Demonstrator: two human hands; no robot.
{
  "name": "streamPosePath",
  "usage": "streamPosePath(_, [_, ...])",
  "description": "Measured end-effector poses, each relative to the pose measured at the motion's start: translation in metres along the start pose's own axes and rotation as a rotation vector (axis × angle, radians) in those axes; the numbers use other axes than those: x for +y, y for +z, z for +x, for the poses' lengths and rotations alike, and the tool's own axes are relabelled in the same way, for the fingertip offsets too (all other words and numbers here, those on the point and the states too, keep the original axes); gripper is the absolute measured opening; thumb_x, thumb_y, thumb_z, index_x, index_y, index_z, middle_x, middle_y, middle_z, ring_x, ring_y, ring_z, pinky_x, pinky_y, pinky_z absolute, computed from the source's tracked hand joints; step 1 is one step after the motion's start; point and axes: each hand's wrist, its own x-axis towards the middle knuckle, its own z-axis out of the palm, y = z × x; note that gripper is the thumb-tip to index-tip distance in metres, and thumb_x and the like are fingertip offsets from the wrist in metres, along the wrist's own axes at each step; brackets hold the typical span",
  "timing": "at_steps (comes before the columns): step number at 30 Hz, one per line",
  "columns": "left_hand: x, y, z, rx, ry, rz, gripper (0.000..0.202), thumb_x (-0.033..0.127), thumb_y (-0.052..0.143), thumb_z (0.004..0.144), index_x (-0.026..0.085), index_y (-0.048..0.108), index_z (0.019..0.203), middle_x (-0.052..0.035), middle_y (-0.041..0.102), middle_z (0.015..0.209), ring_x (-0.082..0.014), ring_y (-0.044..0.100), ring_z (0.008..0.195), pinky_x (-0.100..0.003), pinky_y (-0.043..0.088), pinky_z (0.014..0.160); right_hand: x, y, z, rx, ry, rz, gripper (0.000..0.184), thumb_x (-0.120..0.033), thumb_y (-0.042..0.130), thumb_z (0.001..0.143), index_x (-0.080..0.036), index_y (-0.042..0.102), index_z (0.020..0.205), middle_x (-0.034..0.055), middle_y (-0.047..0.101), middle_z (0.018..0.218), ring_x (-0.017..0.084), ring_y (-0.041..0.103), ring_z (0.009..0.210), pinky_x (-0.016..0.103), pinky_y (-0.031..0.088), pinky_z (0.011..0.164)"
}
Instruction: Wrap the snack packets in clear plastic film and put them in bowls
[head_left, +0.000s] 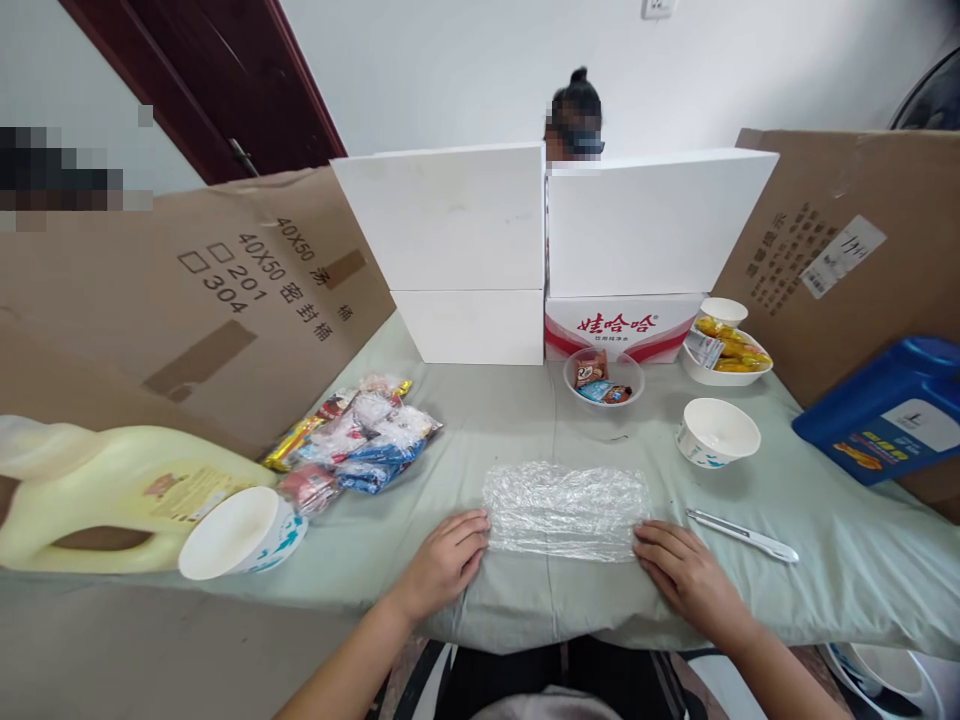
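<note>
A crinkled sheet of clear plastic wrap (566, 512) lies flat on the cloth right in front of me. At its left edge rests my left hand (448, 558), fingers stretched together toward the wrap and fingertips touching it. My right hand (686, 572) lies on the cloth at the opposite edge, its fingers laid out slightly apart with the tips on the wrap's corner. Both hands are open, with nothing gripped in them. Right of the wrap is a slim white utility knife (742, 536). Beyond the wrap stands a clear bowl (604, 400) with small snack packets inside.
Snack bags (360, 440) are piled left, near a paper bowl (244, 535) and a yellow jug (112, 490). Right are another paper bowl (718, 435), a white tray (727, 377) and a blue bottle (892, 410). White boxes (469, 225) stand behind; a person's head shows above.
</note>
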Motion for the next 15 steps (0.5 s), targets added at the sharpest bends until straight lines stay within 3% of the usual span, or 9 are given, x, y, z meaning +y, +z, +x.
streamPosePath(4, [0.002,-0.002,0.008,0.070,-0.100,-0.102,0.019,0.015,0.043,0.091,0.019,0.061,0.094,-0.0064,0.069,0.099,-0.0198,0.062,0.103,-0.035,0.049,0.091,-0.006,-0.011,0.005,0.043,-0.004,0.101,0.017,-0.024,0.048,0.094,-0.023,0.064,0.099,0.0063,0.068,0.111,0.022,0.059,0.112,0.040,0.048,0.094])
streamPosePath(9, [0.004,-0.005,0.035,0.043,-0.439,-0.107,0.019,0.024,0.038,0.093,0.021,0.057,0.093,0.0001,0.065,0.074,-0.0157,0.062,0.067,-0.026,0.047,0.066,-0.007,-0.014,0.023,0.039,0.320,0.242,0.025,-0.037,0.037,0.096,-0.023,0.058,0.096,0.0057,0.069,0.091,0.020,0.066,0.083,0.034,0.052,0.074])
streamPosePath(12, [-0.001,0.004,0.056,0.020,-0.569,0.019,0.017,0.020,0.040,0.092,0.021,0.057,0.096,0.0004,0.066,0.076,-0.0158,0.064,0.069,-0.025,0.044,0.066,-0.003,-0.003,0.043,0.046,0.509,0.240,0.031,-0.043,0.032,0.095,-0.023,0.055,0.097,0.0052,0.069,0.082,0.021,0.065,0.070,0.035,0.050,0.066])
streamPosePath(15, [-0.006,0.016,0.067,0.016,-0.622,0.112,0.016,0.017,0.043,0.091,0.020,0.057,0.097,-0.0018,0.069,0.084,-0.0170,0.066,0.076,-0.025,0.044,0.069,0.000,0.005,0.058,0.075,0.609,0.228,0.038,-0.047,0.029,0.094,-0.021,0.056,0.100,0.0058,0.068,0.080,0.023,0.065,0.068,0.036,0.049,0.066])
